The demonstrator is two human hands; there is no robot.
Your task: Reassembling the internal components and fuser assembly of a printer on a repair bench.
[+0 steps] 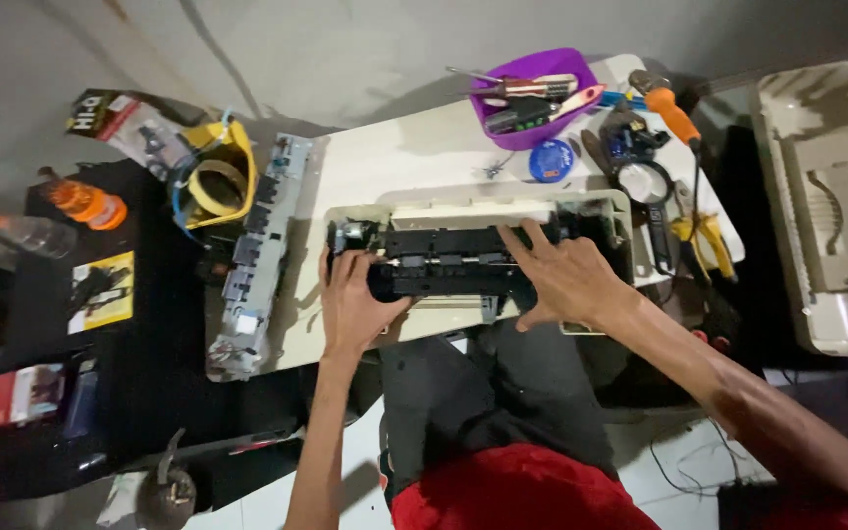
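Grey bare wall is standing behind one small cream-white table (414, 157), and the person is sitting in front of it, looking down at two hands.

On this table one opened cream plastic printer body (596, 211) is lying, with one black inner mechanism block (449, 270) in its middle. The left hand (353, 306) is gripping the left end of the black block, fingers curled over its top edge. The right hand (563, 277) is lying spread on the right part of the same block, fingers stretched and pressing on it, not closed around anything.

Left of the printer body, one long grey metal part with circuit pieces (252, 260) is lying along the table edge. Beside it one yellow roll of tape (216, 186) is resting. At the far side one purple plastic bowl (532, 98) is holding several tools; I cannot count them exactly. Just beside the bowl one small round blue tin (551, 160) is lying. Near the right edge one screwdriver with orange handle (672, 110) and one pair of yellow-handled pliers (704, 240) are lying.

Further right, well apart, one beige plastic printer cover (831, 206) is standing. On the dark surface at the left, one orange-capped bottle (85, 203) is lying.
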